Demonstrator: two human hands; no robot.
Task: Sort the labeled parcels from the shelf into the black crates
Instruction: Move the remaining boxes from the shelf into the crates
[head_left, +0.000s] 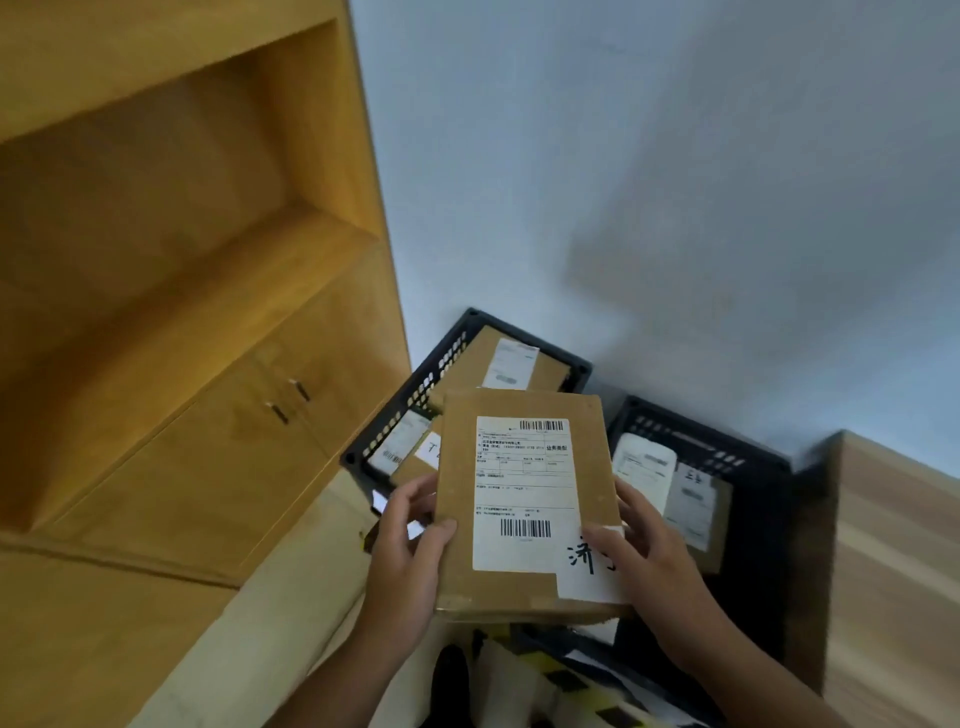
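Observation:
I hold a flat brown cardboard parcel (457, 499) with a white shipping label and a handwritten white tag, face up in front of me. My left hand (408, 551) grips its left edge, thumb on top. My right hand (649, 551) grips its right edge, thumb on the handwritten tag. Behind the parcel on the floor stand two black crates. The left crate (470, 322) holds several labeled brown parcels. The right crate (769, 462) holds labeled parcels too. The wooden shelf (156, 208) stands at the left, and the compartment I see is bare.
A cabinet with two small door handles (291, 400) sits below the shelf. A wooden unit (893, 571) stands at the right, close to the right crate. A pale wall (623, 156) runs behind the crates. Yellow-and-black patterned material (561, 680) lies at the bottom.

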